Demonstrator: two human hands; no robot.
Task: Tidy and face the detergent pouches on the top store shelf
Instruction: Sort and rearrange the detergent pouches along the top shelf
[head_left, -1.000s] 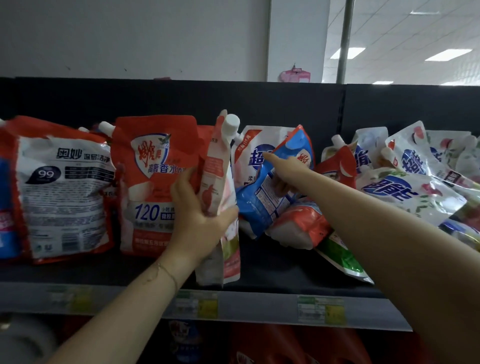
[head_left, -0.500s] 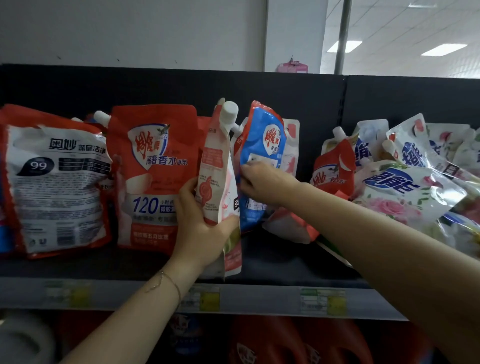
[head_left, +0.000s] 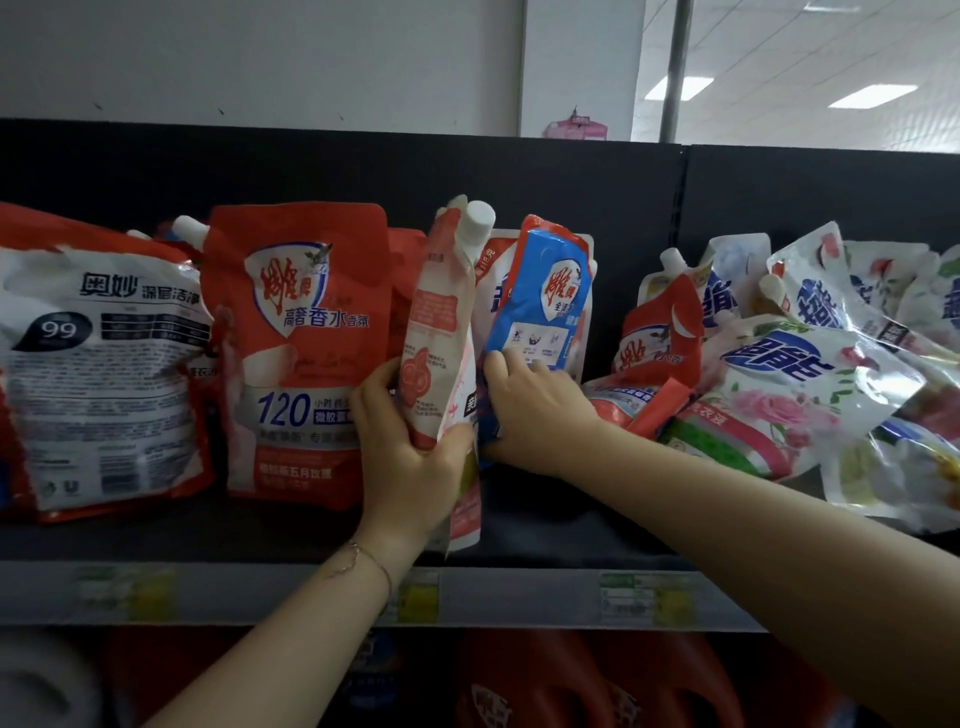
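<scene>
**Top shelf, mid-tidy: two pouches in hand, a jumble waiting**

Left hand is wrapped round the pink pouch, thumb on one face and fingers on the other. The pouch stands upright near the front lip of the shelf, edge-on to the aisle, white cap uppermost. My read: it is held as a bookend, so the row to its left does not slump while the next bag goes in.

Right hand grasps the blue pouch low down, fingers curled at its bottom edge. The blue pouch is upright with its front printing facing out, just beside the pink one; whether they touch I cannot tell. The low grip makes sense, since these bags are soft and the weight sits at the bottom.

Left of the hands, a red pouch stands faced, label out and square to the aisle. Further left, a white pouch shows its back panel of small print. It wants turning, I'd say.

Right of the hands is a heap of white, red and green pouches lying on their sides across each other, spouts at all angles. A bare stretch of shelf shows below the right forearm, likely where the row will grow.

The task looks under halfway done. The risk: if the pink pouch is let go too early, it could flop forward off the lip.
</scene>
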